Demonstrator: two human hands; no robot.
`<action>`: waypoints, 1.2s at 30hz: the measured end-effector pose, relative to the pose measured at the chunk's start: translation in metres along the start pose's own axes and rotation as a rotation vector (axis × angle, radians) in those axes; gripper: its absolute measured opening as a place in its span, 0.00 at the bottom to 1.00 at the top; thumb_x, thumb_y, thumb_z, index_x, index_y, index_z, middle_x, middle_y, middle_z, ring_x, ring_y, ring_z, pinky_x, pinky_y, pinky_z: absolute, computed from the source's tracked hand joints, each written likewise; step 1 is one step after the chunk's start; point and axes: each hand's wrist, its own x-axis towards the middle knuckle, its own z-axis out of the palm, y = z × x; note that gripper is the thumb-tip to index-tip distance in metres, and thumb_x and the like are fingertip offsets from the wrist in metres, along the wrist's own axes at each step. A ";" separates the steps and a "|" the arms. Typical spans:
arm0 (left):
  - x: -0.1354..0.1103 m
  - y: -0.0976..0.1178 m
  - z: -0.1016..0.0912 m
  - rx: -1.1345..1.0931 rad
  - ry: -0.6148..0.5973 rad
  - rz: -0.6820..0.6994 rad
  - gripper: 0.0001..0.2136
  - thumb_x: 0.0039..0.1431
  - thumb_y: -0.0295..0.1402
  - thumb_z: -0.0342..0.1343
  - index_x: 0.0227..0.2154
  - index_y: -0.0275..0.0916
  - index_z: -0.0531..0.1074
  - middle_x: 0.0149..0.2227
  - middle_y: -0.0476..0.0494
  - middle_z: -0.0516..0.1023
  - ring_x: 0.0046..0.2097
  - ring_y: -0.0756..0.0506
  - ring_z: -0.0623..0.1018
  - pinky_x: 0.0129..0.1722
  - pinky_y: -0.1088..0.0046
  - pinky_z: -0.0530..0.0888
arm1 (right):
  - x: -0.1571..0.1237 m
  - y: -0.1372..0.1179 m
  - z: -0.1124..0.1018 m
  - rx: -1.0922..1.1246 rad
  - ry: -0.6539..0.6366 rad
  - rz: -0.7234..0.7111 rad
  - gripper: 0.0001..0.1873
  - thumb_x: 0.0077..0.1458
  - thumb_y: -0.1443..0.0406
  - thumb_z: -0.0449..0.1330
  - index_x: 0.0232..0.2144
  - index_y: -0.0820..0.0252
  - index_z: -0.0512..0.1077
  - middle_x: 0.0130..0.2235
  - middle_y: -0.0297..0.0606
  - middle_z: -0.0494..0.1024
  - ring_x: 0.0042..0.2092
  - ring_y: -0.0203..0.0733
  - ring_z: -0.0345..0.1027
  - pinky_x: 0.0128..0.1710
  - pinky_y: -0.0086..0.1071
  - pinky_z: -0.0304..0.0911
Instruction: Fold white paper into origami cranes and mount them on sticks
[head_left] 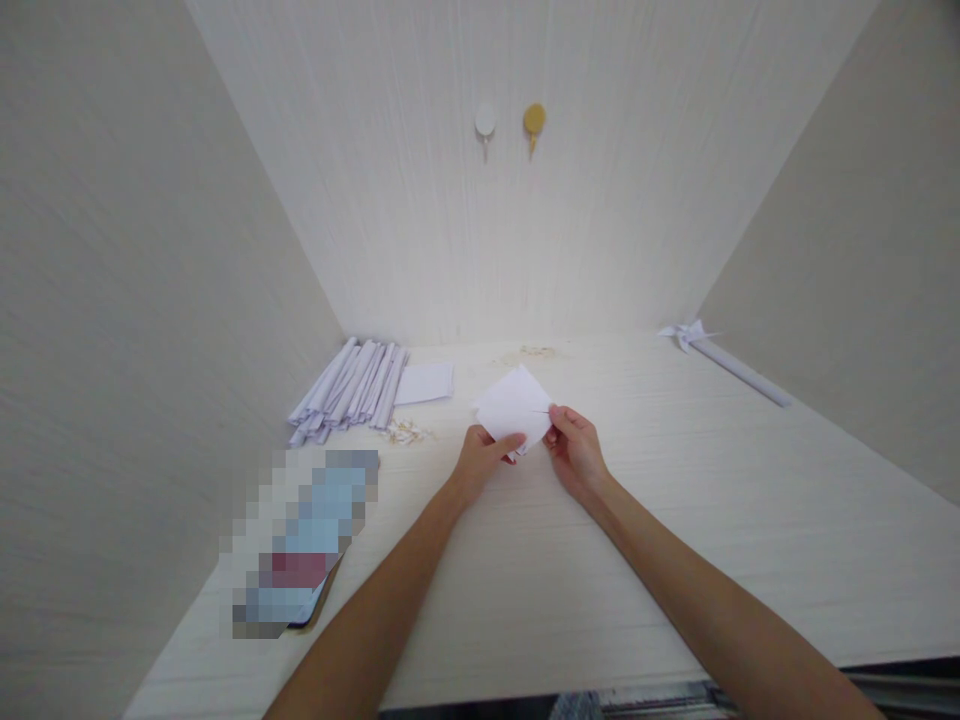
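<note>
Both my hands hold a small folded white paper (514, 405) just above the light wooden desk (525, 580), near its middle. My left hand (480, 460) pinches the paper's lower left corner with the thumb on top. My right hand (576, 450) grips the paper's right edge between thumb and fingers. The paper's far corner points up and away from me.
A pile of rolled white paper tubes (351, 390) lies at the back left, with a flat white sheet (424, 382) beside it and small scraps (406, 432) in front. A paper pinwheel on a stick (716, 355) lies at the right wall. A blurred-out object (300, 545) sits front left. Two wall hooks (510, 122) hang above.
</note>
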 end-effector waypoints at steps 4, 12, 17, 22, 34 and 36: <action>0.001 -0.002 0.000 -0.044 0.039 0.005 0.07 0.33 0.33 0.62 0.15 0.33 0.72 0.18 0.46 0.73 0.20 0.53 0.68 0.18 0.78 0.64 | -0.001 -0.001 0.002 0.007 -0.019 0.009 0.18 0.34 0.56 0.66 0.15 0.60 0.62 0.16 0.26 0.61 0.19 0.27 0.51 0.18 0.25 0.49; 0.004 0.000 -0.002 -0.148 0.181 0.007 0.09 0.33 0.33 0.62 0.18 0.33 0.73 0.19 0.47 0.73 0.21 0.52 0.69 0.18 0.78 0.64 | -0.008 0.005 0.008 -0.318 -0.197 0.038 0.15 0.36 0.56 0.63 0.15 0.61 0.67 0.17 0.29 0.65 0.19 0.29 0.52 0.19 0.26 0.47; 0.004 0.000 -0.001 -0.130 0.193 0.008 0.10 0.32 0.35 0.63 0.18 0.33 0.72 0.22 0.44 0.75 0.22 0.52 0.69 0.18 0.78 0.63 | -0.009 0.006 0.007 -0.440 -0.257 -0.024 0.15 0.42 0.56 0.59 0.15 0.60 0.69 0.16 0.30 0.66 0.20 0.31 0.53 0.20 0.27 0.48; 0.003 0.001 0.000 -0.107 0.195 0.013 0.11 0.33 0.36 0.63 0.19 0.33 0.74 0.20 0.45 0.75 0.22 0.52 0.70 0.18 0.78 0.64 | -0.009 0.005 0.006 -0.448 -0.235 -0.018 0.14 0.42 0.57 0.58 0.15 0.60 0.71 0.15 0.30 0.65 0.20 0.31 0.52 0.21 0.28 0.47; 0.005 0.001 -0.001 -0.194 0.242 0.001 0.12 0.32 0.36 0.63 0.21 0.33 0.72 0.20 0.46 0.75 0.21 0.51 0.71 0.19 0.77 0.64 | -0.010 0.001 0.011 -0.474 -0.222 -0.019 0.10 0.39 0.60 0.58 0.14 0.60 0.71 0.16 0.30 0.67 0.19 0.31 0.52 0.20 0.28 0.48; 0.005 0.000 -0.001 -0.205 0.252 0.002 0.12 0.32 0.35 0.64 0.21 0.33 0.72 0.21 0.46 0.75 0.22 0.51 0.71 0.20 0.77 0.64 | -0.011 0.001 0.011 -0.467 -0.228 -0.012 0.10 0.39 0.60 0.59 0.14 0.59 0.71 0.16 0.30 0.67 0.19 0.31 0.53 0.20 0.28 0.48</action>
